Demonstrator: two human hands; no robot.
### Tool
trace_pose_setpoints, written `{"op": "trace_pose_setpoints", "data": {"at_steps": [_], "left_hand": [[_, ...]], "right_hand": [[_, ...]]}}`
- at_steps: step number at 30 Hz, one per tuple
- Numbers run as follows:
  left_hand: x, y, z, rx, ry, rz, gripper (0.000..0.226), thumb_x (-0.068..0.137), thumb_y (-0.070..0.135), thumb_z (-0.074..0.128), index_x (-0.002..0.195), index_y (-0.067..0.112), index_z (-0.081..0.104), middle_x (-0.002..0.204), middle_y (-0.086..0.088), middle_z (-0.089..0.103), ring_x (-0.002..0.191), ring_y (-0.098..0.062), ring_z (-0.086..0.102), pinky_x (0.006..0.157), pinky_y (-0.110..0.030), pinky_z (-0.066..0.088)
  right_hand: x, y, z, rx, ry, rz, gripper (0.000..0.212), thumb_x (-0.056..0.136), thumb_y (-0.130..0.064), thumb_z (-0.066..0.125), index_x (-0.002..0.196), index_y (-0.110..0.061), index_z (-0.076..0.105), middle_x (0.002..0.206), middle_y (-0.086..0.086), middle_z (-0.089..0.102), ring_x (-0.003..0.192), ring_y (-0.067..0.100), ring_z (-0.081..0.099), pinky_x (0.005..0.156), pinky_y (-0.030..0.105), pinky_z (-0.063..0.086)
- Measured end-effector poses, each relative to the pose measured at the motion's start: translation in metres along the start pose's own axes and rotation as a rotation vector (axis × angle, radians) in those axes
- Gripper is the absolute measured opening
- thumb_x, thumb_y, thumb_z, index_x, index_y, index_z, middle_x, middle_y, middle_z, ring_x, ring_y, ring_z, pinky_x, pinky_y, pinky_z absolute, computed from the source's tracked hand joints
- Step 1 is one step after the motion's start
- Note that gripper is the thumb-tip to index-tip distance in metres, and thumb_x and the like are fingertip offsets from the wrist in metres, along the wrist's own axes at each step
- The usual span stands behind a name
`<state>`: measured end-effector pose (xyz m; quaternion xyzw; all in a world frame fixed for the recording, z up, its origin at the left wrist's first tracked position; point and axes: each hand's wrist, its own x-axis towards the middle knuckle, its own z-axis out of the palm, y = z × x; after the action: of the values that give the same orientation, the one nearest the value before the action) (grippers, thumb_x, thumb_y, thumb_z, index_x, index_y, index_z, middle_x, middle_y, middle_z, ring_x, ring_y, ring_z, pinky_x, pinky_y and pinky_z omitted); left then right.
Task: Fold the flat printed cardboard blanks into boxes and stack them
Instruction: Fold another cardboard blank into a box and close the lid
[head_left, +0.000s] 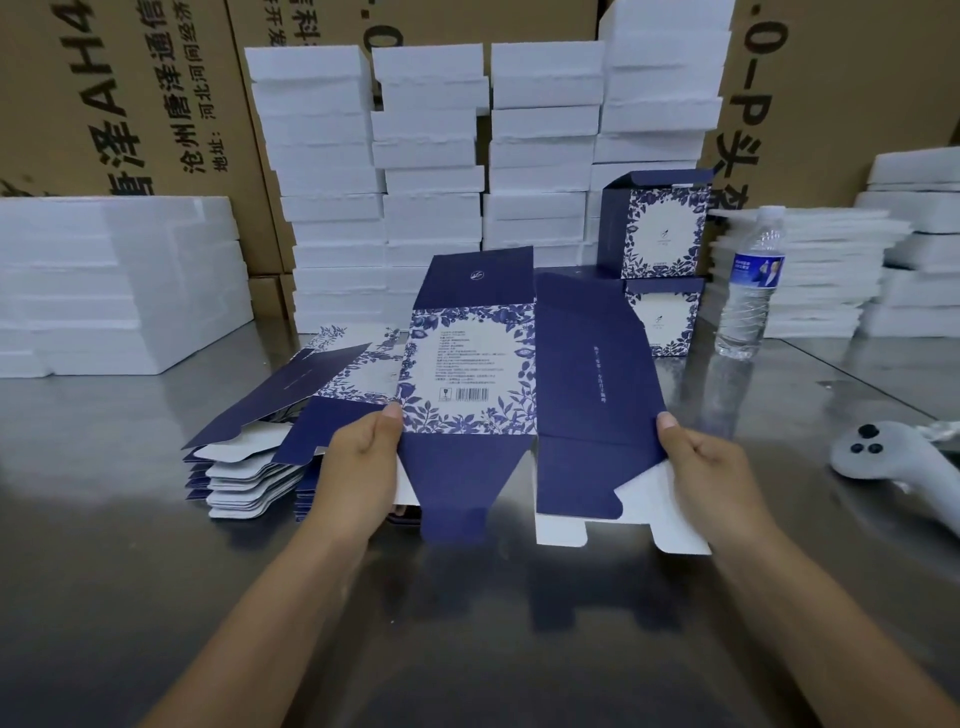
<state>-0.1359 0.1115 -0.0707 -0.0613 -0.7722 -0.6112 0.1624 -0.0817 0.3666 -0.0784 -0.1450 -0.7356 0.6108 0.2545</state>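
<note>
1. Just above the table, the left hand and right hand each pinch one side of the flat blank. Push both sides in evenly.
2. Farther back, put it on the two finished boxes.

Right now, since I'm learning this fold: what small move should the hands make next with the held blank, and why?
Probably press the two side edges toward each other so the blank pops open into a tube: the left hand and right hand pinch its opposite edges, and it is flat, flaps unfolded.
</note>
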Motion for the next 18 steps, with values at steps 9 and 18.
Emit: {"op": "trace_pose_setpoints", "data": {"at_steps": [9,18], "left_hand": [[-0.006,0.018,-0.001,-0.398,-0.237,-0.267,0.041,0.095,0.043,0.046,0.093,0.007,0.065,0.091,-0.013,0.068,0.083,-0.025,0.066,0.064,-0.036,0.056],[-0.017,0.009,0.019,-0.257,-0.653,-0.059,0.06,0.068,0.081,0.027,0.126,0.067,0.032,0.126,0.035,0.05,0.11,0.012,0.055,0.083,-0.018,0.052]], "right_hand": [[0.004,0.012,0.002,-0.076,0.014,-0.075,0.016,0.097,-0.011,0.047,0.103,-0.018,0.06,0.101,0.0,0.062,0.085,0.013,0.057,0.068,0.023,0.041],[-0.016,-0.002,0.015,-0.133,-0.198,-0.142,0.05,0.099,-0.041,0.028,0.061,-0.035,0.06,0.052,-0.032,0.058,0.053,-0.019,0.051,0.052,0.0,0.035]]}}
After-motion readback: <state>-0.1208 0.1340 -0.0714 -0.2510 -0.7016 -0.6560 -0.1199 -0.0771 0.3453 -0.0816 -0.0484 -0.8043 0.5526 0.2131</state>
